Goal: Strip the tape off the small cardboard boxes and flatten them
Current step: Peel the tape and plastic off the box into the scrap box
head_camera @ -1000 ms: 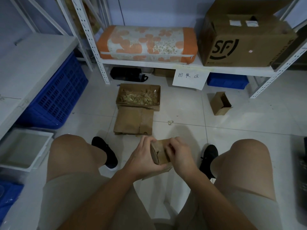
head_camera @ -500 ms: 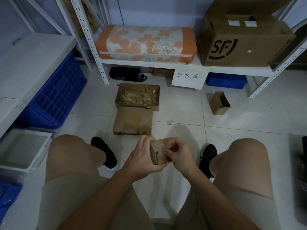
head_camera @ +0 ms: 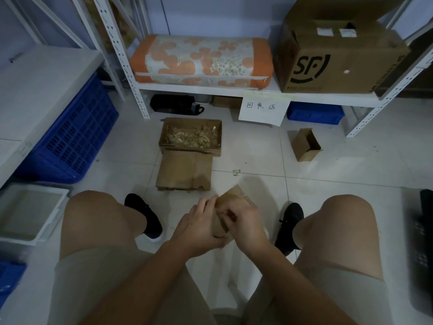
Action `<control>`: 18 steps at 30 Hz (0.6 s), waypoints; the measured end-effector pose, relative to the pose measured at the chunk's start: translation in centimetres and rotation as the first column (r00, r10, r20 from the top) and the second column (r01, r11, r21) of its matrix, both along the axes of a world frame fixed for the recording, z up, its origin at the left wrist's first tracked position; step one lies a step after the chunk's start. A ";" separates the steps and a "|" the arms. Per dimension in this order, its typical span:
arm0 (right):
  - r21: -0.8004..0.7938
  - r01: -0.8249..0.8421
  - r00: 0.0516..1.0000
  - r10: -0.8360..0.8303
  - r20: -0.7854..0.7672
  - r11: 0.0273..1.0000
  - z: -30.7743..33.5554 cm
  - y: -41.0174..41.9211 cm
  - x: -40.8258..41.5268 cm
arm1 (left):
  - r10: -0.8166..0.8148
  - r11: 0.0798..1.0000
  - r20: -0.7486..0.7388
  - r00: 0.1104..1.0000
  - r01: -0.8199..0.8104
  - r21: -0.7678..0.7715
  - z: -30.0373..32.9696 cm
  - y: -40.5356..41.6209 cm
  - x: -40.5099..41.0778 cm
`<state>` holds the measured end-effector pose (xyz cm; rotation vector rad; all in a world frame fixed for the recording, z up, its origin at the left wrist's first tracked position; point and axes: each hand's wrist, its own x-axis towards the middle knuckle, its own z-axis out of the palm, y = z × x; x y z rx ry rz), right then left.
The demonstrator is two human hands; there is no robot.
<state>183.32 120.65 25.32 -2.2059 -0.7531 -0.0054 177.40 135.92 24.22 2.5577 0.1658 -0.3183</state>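
Shelves (head_camera: 234, 90) stand at twelve o'clock, with a big SF box (head_camera: 337, 55) on top. Flat cardboard (head_camera: 184, 171) lies on the floor past my knees. Between my knees, my left hand (head_camera: 199, 227) grips the small box (head_camera: 230, 199). My right hand (head_camera: 246, 225) pinches something on it; I cannot tell what.

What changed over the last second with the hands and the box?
The small box has been turned in the hands: a broad face now tips up toward the shelf. The left hand still grips its near side; the right hand has slid lower and picks at the box's front. The flattened stack, scrap box and open box stayed put.
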 end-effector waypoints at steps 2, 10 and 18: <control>0.009 -0.117 0.993 0.117 0.010 0.993 -0.2 0.3 -0.2 | 0.025 1.000 -0.046 0.999 -0.025 0.018 -0.2 -0.2 0.0; -0.110 0.201 0.970 -0.213 -0.120 0.973 -1.0 0.4 -0.4 | 0.073 0.997 0.031 0.997 -0.074 0.025 0.9 -0.7 0.2; -0.126 0.317 0.919 -0.337 -0.203 0.940 -0.5 -0.3 0.4 | 0.014 0.998 0.042 0.999 -0.016 0.061 1.1 -0.6 0.2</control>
